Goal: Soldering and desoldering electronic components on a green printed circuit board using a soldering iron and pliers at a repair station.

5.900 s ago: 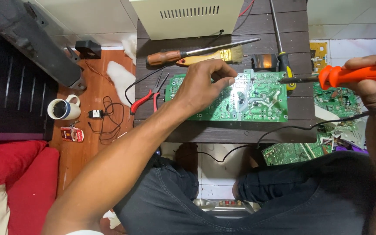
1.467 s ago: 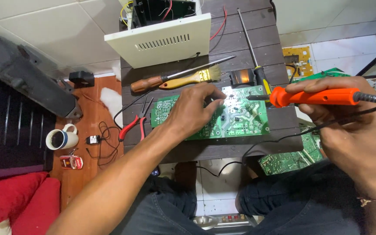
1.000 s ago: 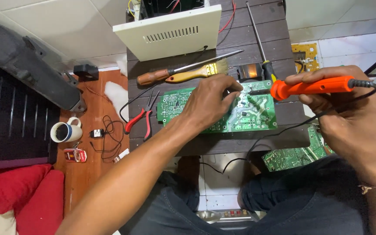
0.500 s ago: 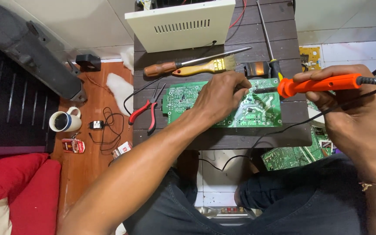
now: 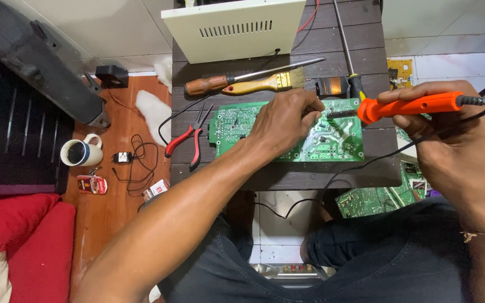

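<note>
A dark slatted wooden table (image 5: pixel 287 174) carries a cream metal case with vent slots (image 5: pixel 237 28) along its far edge. In the middle of the table lies a flat green printed circuit board (image 5: pixel 332 147), solder side up. The left hand (image 5: pixel 284 122) rests on top of this board, fingers curled down against its surface near the centre; whether they pinch anything cannot be told. The right hand (image 5: pixel 450 148) is closed around the orange-handled soldering iron (image 5: pixel 408 105), held level with its metal tip over the board just beside the left fingertips. Behind the board lie a brown-handled screwdriver (image 5: pixel 242 80) and a yellow-handled paintbrush (image 5: pixel 265 83), touching side by side. Red-handled pliers (image 5: pixel 189 140) lie at the board's left end.
</note>
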